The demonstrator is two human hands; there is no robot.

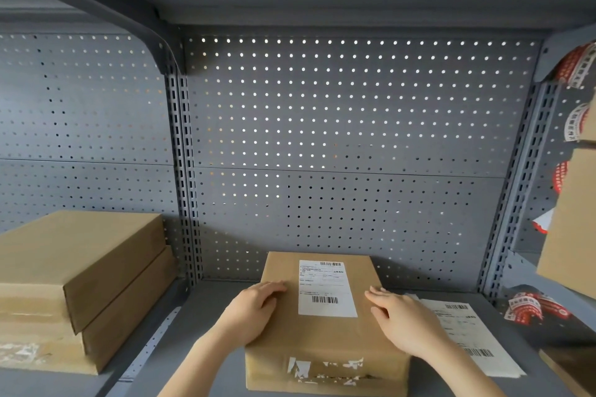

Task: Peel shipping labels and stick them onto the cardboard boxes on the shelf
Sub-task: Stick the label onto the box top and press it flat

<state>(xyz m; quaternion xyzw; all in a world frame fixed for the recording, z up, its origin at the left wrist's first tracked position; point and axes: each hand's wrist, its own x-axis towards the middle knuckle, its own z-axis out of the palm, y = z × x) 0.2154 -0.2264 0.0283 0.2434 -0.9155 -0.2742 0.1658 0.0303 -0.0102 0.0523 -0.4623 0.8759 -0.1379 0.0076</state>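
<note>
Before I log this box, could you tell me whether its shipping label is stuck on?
On: the white label lies flat on the box top, no lifted corners visible.

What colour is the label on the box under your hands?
White with black print and barcodes, on the brown box; label, head view.

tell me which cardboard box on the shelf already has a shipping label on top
The centre box between the left hand and right hand: a white label lies on its top. The two stacked boxes at left show bare tops.
</note>
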